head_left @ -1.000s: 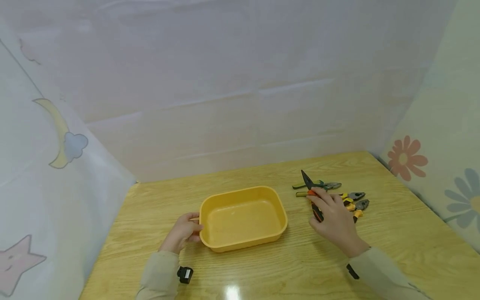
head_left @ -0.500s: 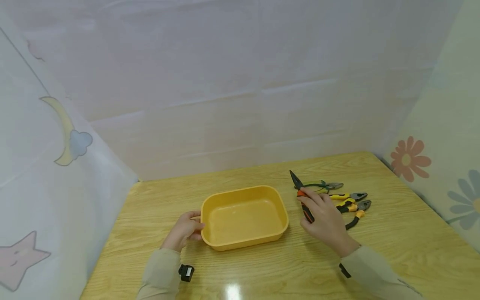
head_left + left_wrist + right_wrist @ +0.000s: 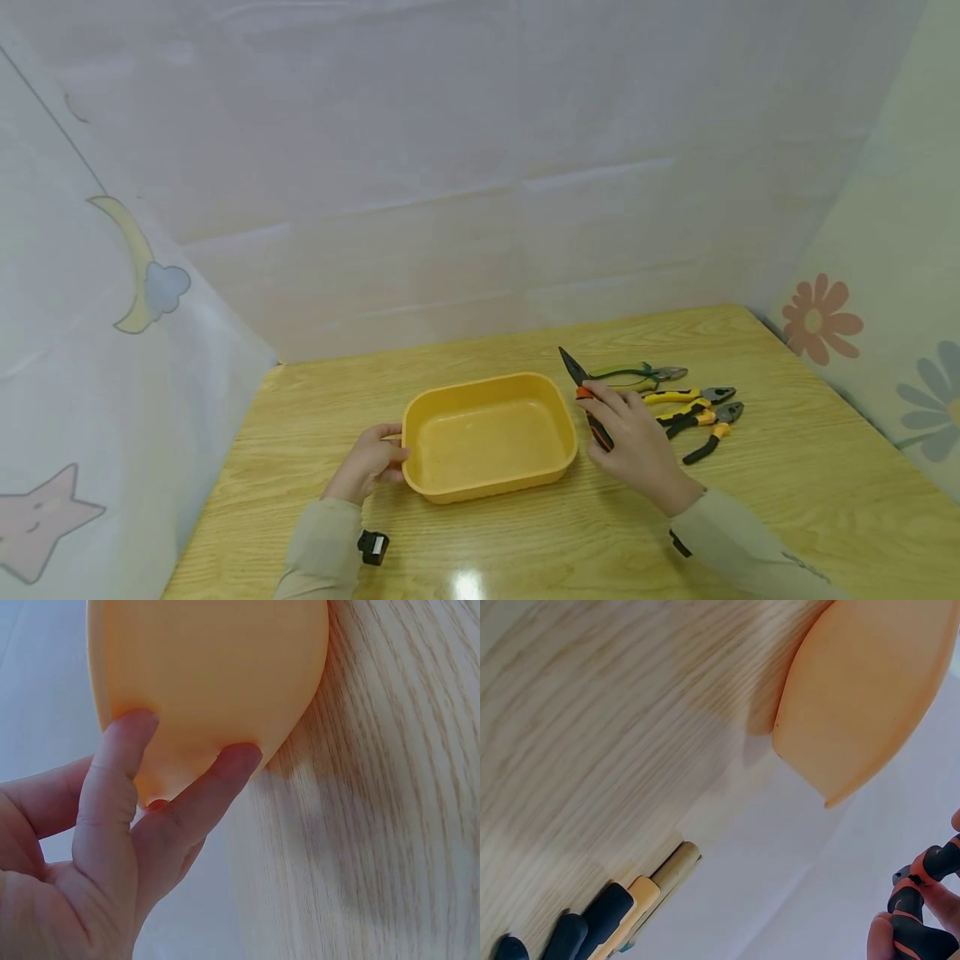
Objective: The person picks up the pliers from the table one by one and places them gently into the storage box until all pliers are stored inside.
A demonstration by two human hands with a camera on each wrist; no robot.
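Observation:
A yellow rectangular tray (image 3: 491, 437) sits on the table with nothing inside. My left hand (image 3: 368, 461) grips its left end; in the left wrist view, fingertips (image 3: 238, 759) press against the outer wall. Just right of the tray, my right hand (image 3: 634, 442) holds needle-nose pliers (image 3: 574, 367) with black and orange handles, dark tips pointing up and left. The right wrist view shows these handles (image 3: 922, 939) between the fingers at the lower right corner, raised off the table.
Several other pliers lie on the table at the right: green-handled pliers (image 3: 651, 375) at the back, yellow-and-black pliers (image 3: 690, 395), and orange-and-black pliers (image 3: 722, 429) nearest. A pale cloth wall (image 3: 465, 283) stands behind the wooden table (image 3: 330, 375).
My right hand has carried the needle-nose pliers left, away from the other pliers and closer to the tray. The left hand keeps its hold on the tray.

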